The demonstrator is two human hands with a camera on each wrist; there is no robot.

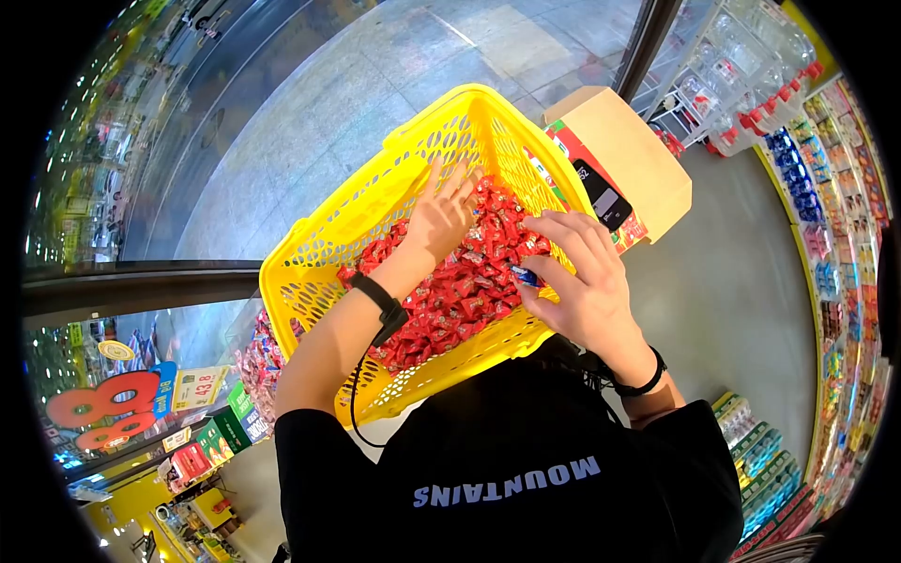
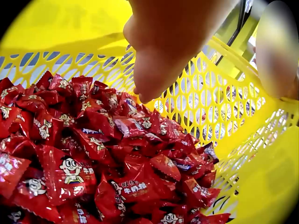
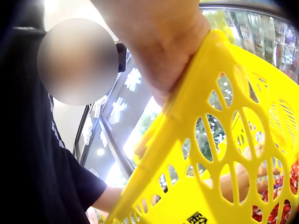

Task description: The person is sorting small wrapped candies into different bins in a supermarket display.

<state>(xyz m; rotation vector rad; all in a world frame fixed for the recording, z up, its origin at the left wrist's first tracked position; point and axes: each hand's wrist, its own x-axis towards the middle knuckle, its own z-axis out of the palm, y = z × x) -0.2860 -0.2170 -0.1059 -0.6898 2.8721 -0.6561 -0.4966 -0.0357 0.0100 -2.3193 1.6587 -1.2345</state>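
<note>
A yellow plastic basket (image 1: 298, 246) with oval holes is heaped with red-wrapped candies (image 1: 460, 305); the left wrist view shows a cartoon child on the wrappers (image 2: 70, 170). My left hand (image 1: 441, 218) reaches into the basket over the far part of the heap, its fingers fairly straight and pointing toward the far wall. At the right side of the basket, my right hand (image 1: 587, 281) pinches a small blue-wrapped candy (image 1: 526, 276) between thumb and fingers, just above the red ones. In the right wrist view the basket wall (image 3: 187, 154) hides the fingertips.
A cardboard box (image 1: 638, 155) stands beyond the basket's right side, with a black phone (image 1: 601, 194) lying by it. Stocked shelves (image 1: 840, 225) curve along the right. A red number sign (image 1: 103, 403) and more wrapped sweets (image 1: 258, 361) are at the left.
</note>
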